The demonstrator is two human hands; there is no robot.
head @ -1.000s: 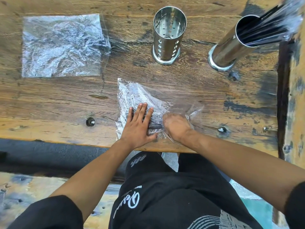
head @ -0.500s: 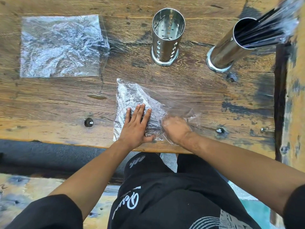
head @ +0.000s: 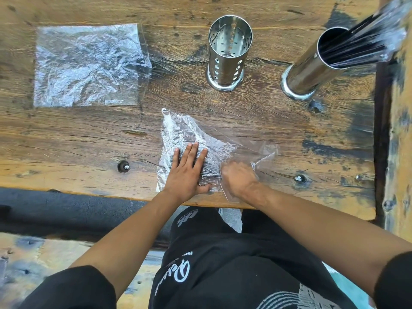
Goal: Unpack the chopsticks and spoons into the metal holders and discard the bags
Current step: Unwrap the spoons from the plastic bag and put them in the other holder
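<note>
A clear plastic bag (head: 178, 130) with dark utensils inside lies at the near edge of the wooden table (head: 245, 121). My left hand (head: 186, 172) presses flat on the bag, fingers spread. My right hand (head: 238, 179) sits inside the bag's open end, fingers curled around the utensils (head: 210, 169); what exactly they grip is blurred. An empty perforated metal holder (head: 227, 54) stands upright behind the bag. A second metal holder (head: 312, 65) at the far right holds black chopsticks (head: 365, 41), their tops still wrapped in plastic.
A flattened empty plastic bag (head: 87, 65) lies at the far left of the table. Bolt heads (head: 123, 167) dot the near edge. A wooden post (head: 401, 130) borders the table on the right.
My right hand has shifted slightly deeper into the bag's opening, and the bag's loose end has lifted. My left hand stays pressed on the bag.
</note>
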